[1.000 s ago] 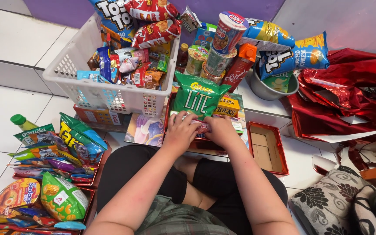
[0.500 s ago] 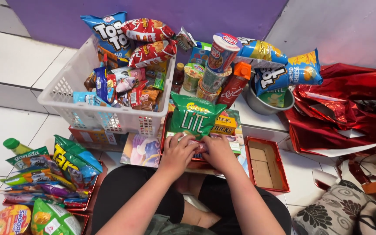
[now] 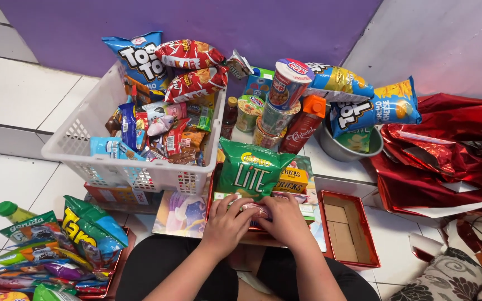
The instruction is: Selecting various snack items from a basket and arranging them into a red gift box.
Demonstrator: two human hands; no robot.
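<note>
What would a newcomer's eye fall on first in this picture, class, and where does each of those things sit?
First, the white plastic basket at upper left, heaped with bright snack packets, a blue chip bag standing at its back edge. Next, the green snack bag at centre, just above the left hand and right hand, which meet over a small red packet. At right, crumpled red foil wrap lies on the white tile floor.

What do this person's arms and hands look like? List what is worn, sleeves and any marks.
Both forearms are bare to the bottom edge of the picture, with no sleeves in view. The left hand and the right hand wear no gloves. No watch, bracelet or ring shows on the wrists or fingers. No markings can be made out.
</note>
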